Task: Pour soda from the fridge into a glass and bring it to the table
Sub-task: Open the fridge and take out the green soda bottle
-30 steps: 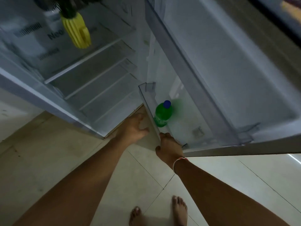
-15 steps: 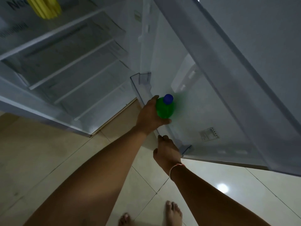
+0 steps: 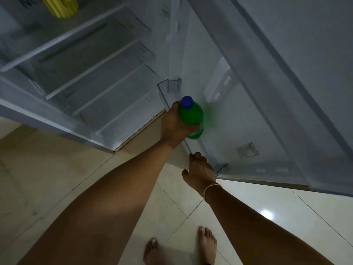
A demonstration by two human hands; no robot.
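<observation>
- The yellow jug sits at the top left of the fridge shelves; it plays no part here.
- The left hand, which half a second ago had only just touched the green soda bottle, now grips it round the body; the bottle stands at the left end of the door bin, apparently starting to lift.
- The right hand still holds the bin's front edge, fingers curled over it.
- Judgement: retrieval is nearly done; pouring is ahead.

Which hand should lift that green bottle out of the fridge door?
The left hand: it already grips the green bottle in the door shelf. The right hand holds the shelf's edge.
</observation>
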